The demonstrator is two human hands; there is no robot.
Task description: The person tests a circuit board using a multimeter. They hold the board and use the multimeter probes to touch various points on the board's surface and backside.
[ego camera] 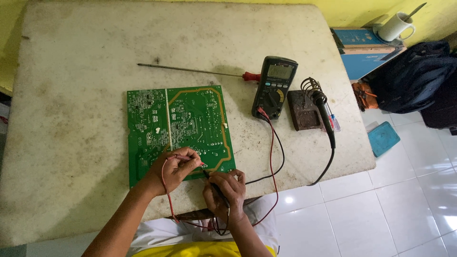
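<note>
A green circuit board point(178, 126) lies flat on the worn white table point(71, 95). My left hand point(172, 169) pinches a red test probe point(190, 160) whose tip touches the board's near edge. Just to its right, my right hand point(226, 190) grips a black test probe point(213, 183), its tip also on the board's near right corner. Red and black leads point(272, 152) run from both probes up to a dark multimeter point(274, 86) lying right of the board.
A long screwdriver with a red handle point(200, 71) lies behind the board. A soldering iron point(323, 112) rests on a brown stand right of the meter. Off the table's right edge are blue boxes, a white mug point(395, 27), a dark bag and white floor tiles.
</note>
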